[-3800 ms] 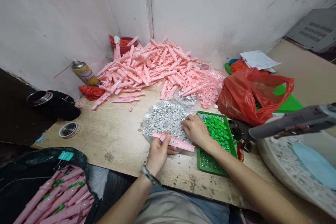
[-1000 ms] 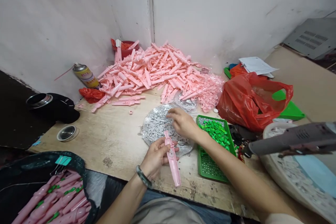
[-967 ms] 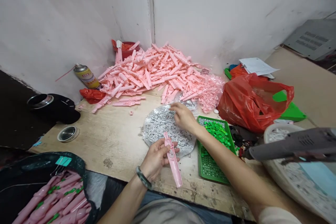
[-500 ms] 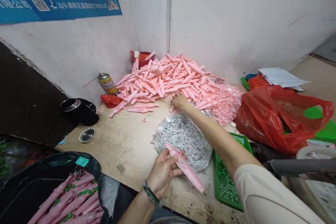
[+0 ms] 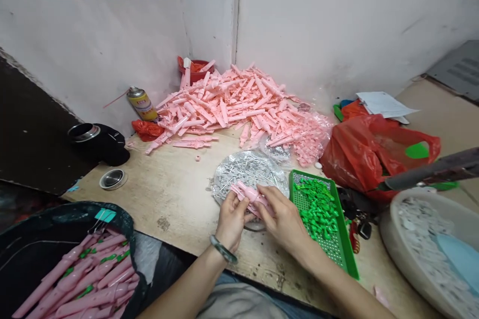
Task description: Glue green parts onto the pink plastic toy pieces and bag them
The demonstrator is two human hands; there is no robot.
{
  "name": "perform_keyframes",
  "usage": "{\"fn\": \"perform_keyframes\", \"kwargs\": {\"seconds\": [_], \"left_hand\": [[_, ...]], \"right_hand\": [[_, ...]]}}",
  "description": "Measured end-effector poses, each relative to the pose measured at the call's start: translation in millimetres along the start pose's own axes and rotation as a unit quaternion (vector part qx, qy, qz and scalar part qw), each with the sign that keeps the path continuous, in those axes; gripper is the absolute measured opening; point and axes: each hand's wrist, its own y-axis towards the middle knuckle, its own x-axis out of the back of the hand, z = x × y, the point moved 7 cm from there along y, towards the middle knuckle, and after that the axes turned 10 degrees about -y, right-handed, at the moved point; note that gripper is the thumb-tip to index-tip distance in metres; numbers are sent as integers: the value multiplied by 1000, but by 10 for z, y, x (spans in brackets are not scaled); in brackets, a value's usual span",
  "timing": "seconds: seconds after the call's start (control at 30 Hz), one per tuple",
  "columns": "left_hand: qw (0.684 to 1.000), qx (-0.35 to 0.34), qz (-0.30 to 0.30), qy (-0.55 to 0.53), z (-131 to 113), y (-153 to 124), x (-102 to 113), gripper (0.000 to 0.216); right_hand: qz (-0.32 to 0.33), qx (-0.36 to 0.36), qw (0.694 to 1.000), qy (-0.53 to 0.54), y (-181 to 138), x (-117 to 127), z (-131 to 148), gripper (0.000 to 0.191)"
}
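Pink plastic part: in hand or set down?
In hand: the long pink plastic part is gripped between the left hand and right hand.

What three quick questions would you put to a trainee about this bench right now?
1. What do the left hand and right hand hold together above the foil sheet? A) a spray can, B) a pink plastic part, C) a red plastic bag.
2. True or false: the bright green pieces lie in the green plastic tray.
3. Which wrist wears the bangle?

Key: 1 B; 2 true; 3 left.
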Motion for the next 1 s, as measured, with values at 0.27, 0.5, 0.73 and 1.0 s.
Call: {"fn": "perform_keyframes", "kwargs": {"seconds": [0.27, 0.5, 0.73, 1.0], "left_hand": [[999, 21, -14, -20, 202, -94, -126, 22], [1000, 20, -11, -14, 194, -143, -121, 25], [1000, 20, -8, -17, 171, -145, -132, 22], [999, 26, -2, -22, 180, -143, -154, 23]], "right_hand": [[-103, 22, 992, -73, -319, 73, 9, 34], [-114, 33, 990, -80, -360, 11, 41, 33], [-120, 36, 989, -81, -361, 17, 47, 36], [-114, 43, 988, -90, -348, 11, 54, 34]]}}
